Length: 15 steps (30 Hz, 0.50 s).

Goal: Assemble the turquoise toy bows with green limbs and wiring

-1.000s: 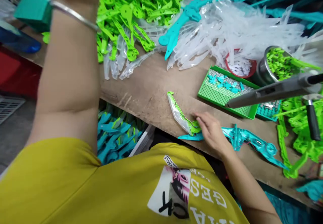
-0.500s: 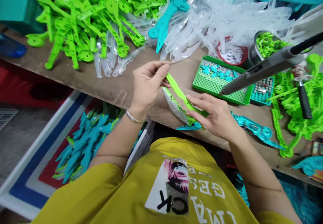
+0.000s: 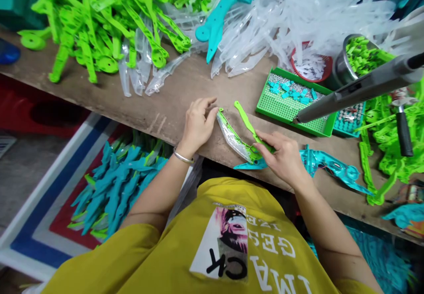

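Note:
My right hand point(image 3: 281, 157) holds a bright green strip point(image 3: 245, 119) between thumb and fingers, its narrow end pointing up and away. My left hand point(image 3: 199, 124) has its fingers curved and a gap between thumb and forefinger; the thumb tip is beside the upper end of a curved piece with a clear shell point(image 3: 230, 137) and green inner edge. That piece lies below the strip, its lower end near my right fingers. A teal part point(image 3: 331, 167) lies on the bench to the right, with another teal end point(image 3: 250, 166) below the clear shell.
Green parts point(image 3: 89, 24) and clear shells point(image 3: 265, 24) are heaped at the back of the bench point(image 3: 132, 113). A green tray point(image 3: 281, 107), red basket point(image 3: 323, 74), metal bowl point(image 3: 341, 64) and grey tool point(image 3: 357, 92) stand right. Teal parts point(image 3: 115, 188) lie lower left.
My left hand has let go of the green strip's far end and moved slightly nearer. The strip has separated further from the clear-shelled piece, still in my right hand. The view has shifted slightly.

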Each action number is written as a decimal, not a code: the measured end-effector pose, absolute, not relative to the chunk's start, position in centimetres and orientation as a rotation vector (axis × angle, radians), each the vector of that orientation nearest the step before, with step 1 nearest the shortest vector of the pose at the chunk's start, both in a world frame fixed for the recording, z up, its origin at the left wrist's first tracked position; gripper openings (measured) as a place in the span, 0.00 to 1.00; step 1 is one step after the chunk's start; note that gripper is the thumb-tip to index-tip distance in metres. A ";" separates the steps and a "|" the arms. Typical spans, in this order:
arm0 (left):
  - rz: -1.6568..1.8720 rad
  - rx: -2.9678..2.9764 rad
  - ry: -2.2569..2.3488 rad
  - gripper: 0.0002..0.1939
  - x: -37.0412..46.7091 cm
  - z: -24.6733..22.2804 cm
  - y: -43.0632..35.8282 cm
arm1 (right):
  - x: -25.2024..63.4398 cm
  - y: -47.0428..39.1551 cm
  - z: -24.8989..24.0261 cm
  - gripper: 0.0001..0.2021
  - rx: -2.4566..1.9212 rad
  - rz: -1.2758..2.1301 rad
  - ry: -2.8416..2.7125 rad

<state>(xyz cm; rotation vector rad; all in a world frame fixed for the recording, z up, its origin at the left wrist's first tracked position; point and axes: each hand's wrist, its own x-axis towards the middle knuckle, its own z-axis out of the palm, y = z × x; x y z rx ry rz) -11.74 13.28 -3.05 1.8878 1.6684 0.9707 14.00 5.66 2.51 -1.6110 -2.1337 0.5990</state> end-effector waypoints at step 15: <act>0.938 1.861 1.648 0.15 -11.4 -4.4 13.6 | 12.1 6.0 2.0 0.18 -1.535 0.635 -2.119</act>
